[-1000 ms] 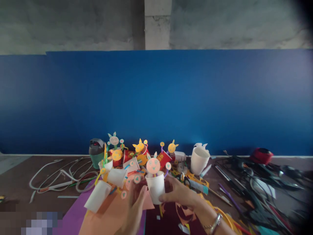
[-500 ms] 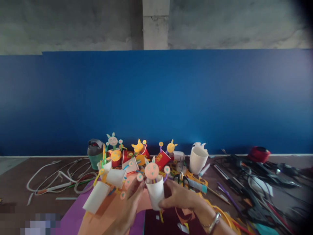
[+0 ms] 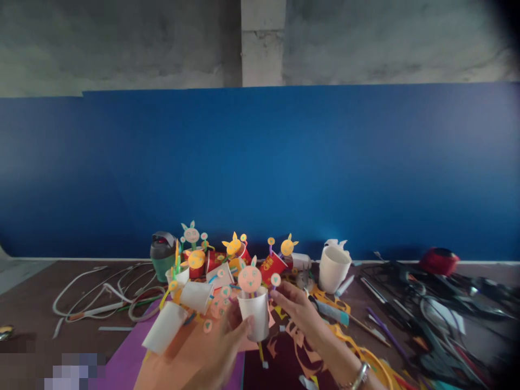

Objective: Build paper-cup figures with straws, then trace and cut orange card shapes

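Observation:
A white paper cup (image 3: pixel 258 313) stands upright in my left hand (image 3: pixel 227 341), whose fingers and thumb close around its left side. A pink paper bunny face (image 3: pixel 249 277) with drawn features rises above the rim. On the cup's right, a small pink paper disc (image 3: pixel 275 279) with a green mark tops a purple stem. My right hand (image 3: pixel 298 309) pinches that stem just under the disc. A yellow strip hangs below the cup's base. To the left lie two white paper cups, one (image 3: pixel 196 296) behind the other (image 3: pixel 164 327), on their sides.
Red paper cups (image 3: pixel 273 266) with yellow paper faces stand or lean behind. A white mug (image 3: pixel 335 267), a glue tube (image 3: pixel 332 312), orange paper scraps and cables (image 3: pixel 442 330) are at the right. White cords (image 3: pixel 93 303) lie left. A blue panel (image 3: pixel 260 168) rises behind the table.
My right hand has left the cup's side and moved up to the small disc's stem. My left hand has come around the cup from the left side.

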`<state>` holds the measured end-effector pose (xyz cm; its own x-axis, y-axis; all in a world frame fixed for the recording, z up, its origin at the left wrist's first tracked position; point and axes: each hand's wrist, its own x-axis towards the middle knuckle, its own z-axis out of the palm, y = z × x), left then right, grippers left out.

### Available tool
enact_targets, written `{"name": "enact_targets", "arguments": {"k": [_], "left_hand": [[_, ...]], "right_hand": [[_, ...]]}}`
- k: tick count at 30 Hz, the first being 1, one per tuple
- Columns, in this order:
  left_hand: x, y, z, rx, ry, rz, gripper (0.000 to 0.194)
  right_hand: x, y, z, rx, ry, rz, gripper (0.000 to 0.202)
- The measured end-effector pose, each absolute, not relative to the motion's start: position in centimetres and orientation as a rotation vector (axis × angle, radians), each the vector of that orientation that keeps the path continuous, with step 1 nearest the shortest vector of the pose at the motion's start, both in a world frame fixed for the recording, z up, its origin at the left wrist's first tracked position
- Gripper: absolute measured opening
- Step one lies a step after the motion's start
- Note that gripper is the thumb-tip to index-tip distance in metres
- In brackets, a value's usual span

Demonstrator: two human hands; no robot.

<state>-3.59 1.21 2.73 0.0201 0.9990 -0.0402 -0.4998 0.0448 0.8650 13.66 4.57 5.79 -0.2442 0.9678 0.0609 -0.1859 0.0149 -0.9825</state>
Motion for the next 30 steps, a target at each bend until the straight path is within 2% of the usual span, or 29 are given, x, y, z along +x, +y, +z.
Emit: {"name": "enact_targets", "arguments": {"k": [4, 10, 14, 18, 30], "left_hand": [[-3.8, 1.2, 2.4, 0.833, 0.803, 1.29, 0.047], [-3.7, 1.3, 2.7, 0.743, 0.787, 1.325, 0.044], [-3.5, 1.4, 3.7, 0.681, 0.788, 1.405, 0.055], [-3.3, 1.3, 4.4, 0.682, 0.785, 1.46, 0.06], [-3.2, 1.4, 4.2, 0.68, 0.865, 1.482, 0.054]], "right_hand": [[13.9, 4.8, 6.0, -0.853, -1.246, 1.441, 0.034], [14.0, 5.1, 5.0, -1.003, -1.417, 1.371, 0.043], [13.5, 3.9, 4.5, -1.072, -1.754, 1.524, 0.025], [12.6, 2.7, 4.8, -1.12, -1.748, 1.518, 0.012], [11.4, 3.0, 3.8, -1.09, -1.583, 1.536, 0.015]]}}
